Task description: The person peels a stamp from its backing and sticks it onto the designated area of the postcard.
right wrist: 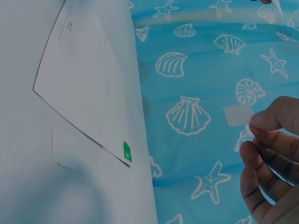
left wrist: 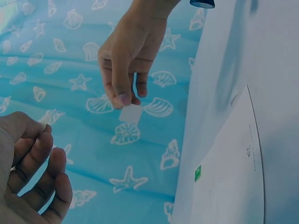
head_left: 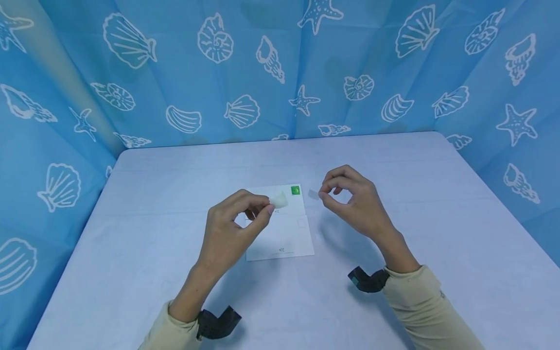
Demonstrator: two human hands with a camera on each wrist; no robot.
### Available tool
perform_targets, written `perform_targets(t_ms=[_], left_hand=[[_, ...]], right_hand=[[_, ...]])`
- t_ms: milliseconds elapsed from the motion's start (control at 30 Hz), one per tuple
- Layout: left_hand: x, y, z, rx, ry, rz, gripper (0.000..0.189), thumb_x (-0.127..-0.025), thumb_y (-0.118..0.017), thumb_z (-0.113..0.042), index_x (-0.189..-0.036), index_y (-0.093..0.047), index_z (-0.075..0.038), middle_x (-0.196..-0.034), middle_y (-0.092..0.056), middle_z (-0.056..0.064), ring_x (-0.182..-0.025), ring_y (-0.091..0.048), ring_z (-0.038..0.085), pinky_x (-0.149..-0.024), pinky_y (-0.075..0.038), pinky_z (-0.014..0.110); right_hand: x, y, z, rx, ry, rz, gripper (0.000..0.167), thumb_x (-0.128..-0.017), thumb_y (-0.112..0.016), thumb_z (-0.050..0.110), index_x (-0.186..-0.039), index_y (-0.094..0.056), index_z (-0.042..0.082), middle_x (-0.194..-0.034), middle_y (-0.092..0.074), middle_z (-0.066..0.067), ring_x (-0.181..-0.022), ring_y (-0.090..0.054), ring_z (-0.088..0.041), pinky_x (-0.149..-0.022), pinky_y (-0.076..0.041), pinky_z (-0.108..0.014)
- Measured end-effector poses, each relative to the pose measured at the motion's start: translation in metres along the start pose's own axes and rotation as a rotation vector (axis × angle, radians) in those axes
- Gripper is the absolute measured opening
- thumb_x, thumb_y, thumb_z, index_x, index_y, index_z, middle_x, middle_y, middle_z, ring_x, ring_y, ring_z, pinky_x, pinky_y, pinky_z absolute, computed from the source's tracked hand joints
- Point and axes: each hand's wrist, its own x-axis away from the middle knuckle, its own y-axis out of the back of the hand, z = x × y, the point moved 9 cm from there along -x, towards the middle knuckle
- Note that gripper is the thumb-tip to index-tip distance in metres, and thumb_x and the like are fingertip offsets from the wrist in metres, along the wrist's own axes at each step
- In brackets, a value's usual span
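We have both hands raised over the table [head_left: 153,218], and both are pinching. Our left hand [head_left: 225,233], left of centre in the head view, clamps a pale, faintly green scrap [head_left: 278,200] between thumb and forefinger. Our right hand [head_left: 360,209], right of centre, grips a small pale square [right wrist: 237,115] the same way, by one edge, so most of it juts free toward the middle of the frame. In the wrist views the remaining fingers of each hand are loosely bent, which suits us, since they cannot brush the pieces. Below, at the centre of the head view, lie two white sheets, the upper sheet [head_left: 295,206] bearing a green stamp [head_left: 295,190] in its top right corner, the lower sheet [head_left: 284,238] nearer the bottom. We cannot tell which faces are sticky, so we would treat both pieces as if they were: handle only the edges, hold them well apart so neither folds or catches the other, and pinch lightly. Moving slowly with steady wrists should stop such thin pieces from curling, and facing the square flat to us makes its corners easier to judge.
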Motion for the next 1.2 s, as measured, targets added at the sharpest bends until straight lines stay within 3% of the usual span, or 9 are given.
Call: perform_targets(t_ms=[267, 500, 800, 1200], left_hand=[[0.0, 0.0, 0.0, -0.009, 0.009, 0.002, 0.01, -0.089, -0.076, -0.011, -0.099, -0.076, -0.01, -0.085, -0.066, -0.008, -0.075, -0.059, 0.006, -0.068, -0.054, 0.027], [0.0, 0.001, 0.0, -0.008, 0.003, 0.002, 0.01, -0.089, -0.076, -0.011, -0.099, -0.076, -0.009, -0.085, -0.066, -0.008, -0.075, -0.059, 0.006, -0.068, -0.054, 0.027], [-0.001, 0.001, -0.001, -0.01, -0.004, 0.003, 0.011, -0.089, -0.076, -0.011, -0.1, -0.076, -0.009, -0.086, -0.067, -0.007, -0.075, -0.059, 0.006, -0.069, -0.054, 0.026], [-0.002, 0.002, -0.002, 0.0, 0.008, 0.004, 0.01, -0.089, -0.076, -0.01, -0.1, -0.076, -0.009, -0.085, -0.066, -0.008, -0.074, -0.06, 0.006, -0.068, -0.054, 0.027]], right_hand=[[0.0, -0.003, -0.003, 0.002, -0.007, 0.021, 0.008, -0.084, -0.079, 0.003, -0.088, -0.074, 0.009, -0.104, -0.062, 0.002, -0.098, -0.056, -0.013, -0.077, -0.054, -0.038], [0.0, -0.006, -0.006, 0.005, -0.002, 0.041, 0.007, -0.084, -0.078, 0.004, -0.087, -0.074, 0.01, -0.104, -0.062, 0.002, -0.097, -0.056, -0.012, -0.077, -0.051, -0.027], [0.0, -0.011, -0.011, 0.0, -0.031, 0.068, 0.007, -0.084, -0.078, 0.005, -0.087, -0.074, 0.01, -0.104, -0.061, 0.002, -0.097, -0.056, -0.013, -0.077, -0.053, -0.037], [0.002, -0.015, -0.015, 0.021, -0.061, 0.115, 0.005, -0.085, -0.077, 0.007, -0.087, -0.073, 0.009, -0.104, -0.061, 0.002, -0.094, -0.056, -0.014, -0.077, -0.051, -0.031]])
